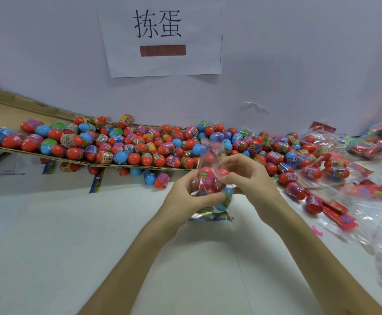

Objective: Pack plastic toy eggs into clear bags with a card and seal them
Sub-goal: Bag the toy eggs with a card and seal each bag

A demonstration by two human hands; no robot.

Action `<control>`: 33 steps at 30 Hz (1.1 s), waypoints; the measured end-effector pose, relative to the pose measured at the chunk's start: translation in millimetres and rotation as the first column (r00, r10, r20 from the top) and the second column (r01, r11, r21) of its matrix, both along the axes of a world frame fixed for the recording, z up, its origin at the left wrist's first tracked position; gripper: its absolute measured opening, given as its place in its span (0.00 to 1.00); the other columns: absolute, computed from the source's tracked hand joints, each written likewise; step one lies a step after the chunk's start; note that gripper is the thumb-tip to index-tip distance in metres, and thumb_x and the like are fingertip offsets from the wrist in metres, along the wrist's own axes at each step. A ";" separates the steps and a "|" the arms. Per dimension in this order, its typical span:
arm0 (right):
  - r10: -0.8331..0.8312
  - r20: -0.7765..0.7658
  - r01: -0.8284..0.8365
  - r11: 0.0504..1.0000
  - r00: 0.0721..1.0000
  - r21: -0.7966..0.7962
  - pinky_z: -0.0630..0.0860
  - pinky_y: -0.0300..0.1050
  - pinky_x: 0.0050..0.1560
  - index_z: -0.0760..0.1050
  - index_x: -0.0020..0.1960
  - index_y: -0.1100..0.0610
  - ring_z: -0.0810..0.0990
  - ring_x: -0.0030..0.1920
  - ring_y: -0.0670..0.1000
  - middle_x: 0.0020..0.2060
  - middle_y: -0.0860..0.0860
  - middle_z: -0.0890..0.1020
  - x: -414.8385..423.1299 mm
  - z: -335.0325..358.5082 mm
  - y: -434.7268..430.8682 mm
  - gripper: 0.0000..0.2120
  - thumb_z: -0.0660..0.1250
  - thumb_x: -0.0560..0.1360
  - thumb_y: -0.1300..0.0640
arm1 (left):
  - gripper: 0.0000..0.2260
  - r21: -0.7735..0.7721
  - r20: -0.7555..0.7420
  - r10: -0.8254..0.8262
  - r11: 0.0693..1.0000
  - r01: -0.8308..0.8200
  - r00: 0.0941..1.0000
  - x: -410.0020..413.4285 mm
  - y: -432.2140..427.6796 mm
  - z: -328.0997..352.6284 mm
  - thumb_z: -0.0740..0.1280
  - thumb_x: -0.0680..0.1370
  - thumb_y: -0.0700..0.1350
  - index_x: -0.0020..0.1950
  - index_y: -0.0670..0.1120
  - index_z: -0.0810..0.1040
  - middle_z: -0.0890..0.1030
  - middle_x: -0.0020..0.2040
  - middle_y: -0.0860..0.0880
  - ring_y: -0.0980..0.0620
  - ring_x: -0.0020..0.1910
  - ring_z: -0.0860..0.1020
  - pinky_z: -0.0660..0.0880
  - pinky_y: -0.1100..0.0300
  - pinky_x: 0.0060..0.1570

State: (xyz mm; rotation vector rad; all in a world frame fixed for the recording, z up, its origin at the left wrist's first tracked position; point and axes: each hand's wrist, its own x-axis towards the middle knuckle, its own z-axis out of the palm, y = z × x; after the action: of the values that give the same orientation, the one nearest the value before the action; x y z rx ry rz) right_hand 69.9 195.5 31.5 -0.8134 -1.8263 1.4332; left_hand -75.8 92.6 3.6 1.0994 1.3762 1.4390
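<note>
Left hand [183,196] grips the clear bag [206,176] round its lower half. Right hand [251,178] pinches the film higher up. The bag holds several eggs, with the card [210,217] at the bottom and the mouth unsealed. Judged late fill, sealing left.

Beyond the hands, loose eggs [140,146] heap on cardboard [8,108]. Filled bags [335,169] lie right of the right hand.

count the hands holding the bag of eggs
2. The left hand grips the clear bag from its left; the right hand pinches it from the right, over the white table. No other hand touches it.
</note>
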 end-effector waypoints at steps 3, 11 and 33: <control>0.021 -0.001 -0.021 0.999 1.000 0.036 0.81 0.41 0.40 0.82 0.42 0.46 0.84 0.46 0.48 0.43 0.45 0.84 -2.3 -1.2 -4.7 0.14 0.71 0.75 0.66 | 0.18 -0.021 -0.043 0.059 0.998 -0.060 0.997 2.9 -0.3 -0.4 0.81 0.71 0.46 0.59 0.55 0.81 0.86 0.48 0.57 0.57 0.49 0.85 0.82 0.63 0.44; -0.101 -0.107 0.099 0.995 0.989 -0.026 0.80 0.37 0.37 0.85 0.45 0.51 0.84 0.42 0.44 0.40 0.48 0.86 -3.9 -2.2 -5.9 0.12 0.65 0.83 0.58 | 0.16 0.070 -0.001 0.139 0.988 -0.139 0.990 6.6 -0.7 4.8 0.74 0.71 0.58 0.55 0.53 0.84 0.87 0.48 0.53 0.54 0.49 0.86 0.81 0.64 0.42; -0.036 -0.086 0.041 0.997 0.996 0.061 0.83 0.44 0.41 0.85 0.47 0.52 0.85 0.45 0.52 0.43 0.50 0.86 -5.2 -4.8 -10.9 0.08 0.74 0.76 0.65 | 0.07 -0.057 0.243 0.280 0.960 -0.274 0.929 7.9 -0.4 6.9 0.71 0.78 0.45 0.49 0.54 0.89 0.88 0.50 0.51 0.51 0.51 0.86 0.82 0.58 0.41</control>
State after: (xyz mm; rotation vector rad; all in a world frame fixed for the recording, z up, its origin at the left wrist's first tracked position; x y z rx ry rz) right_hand 64.7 184.6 26.7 -0.7411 -1.7729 1.3588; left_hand -67.9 92.1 10.5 0.6978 1.3996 1.6961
